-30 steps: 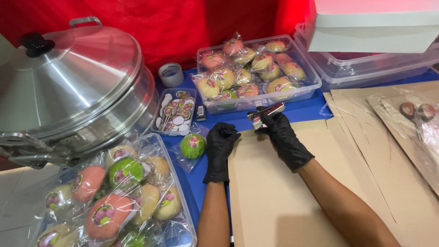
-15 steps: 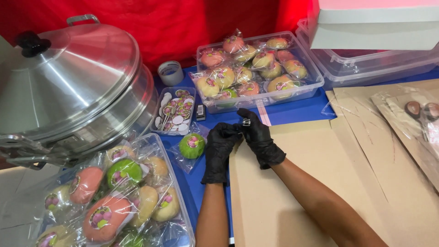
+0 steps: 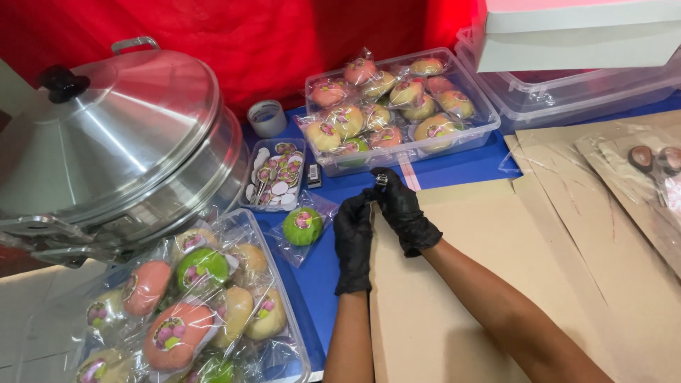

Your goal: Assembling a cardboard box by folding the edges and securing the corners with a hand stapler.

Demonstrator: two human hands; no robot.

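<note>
Fingers (image 3: 389, 190) pinching small, perhaps metallic object (image 3: 381, 180)

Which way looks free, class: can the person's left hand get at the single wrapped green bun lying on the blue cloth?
Probably yes. The left hand lies just right of the wrapped green bun, with only bare blue cloth between. Its fingertips, though, meet the right hand around a small object.

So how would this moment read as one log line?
left hand: gloved, meets right | right hand: pinches small dark object | nearest: green wrapped bun
</note>
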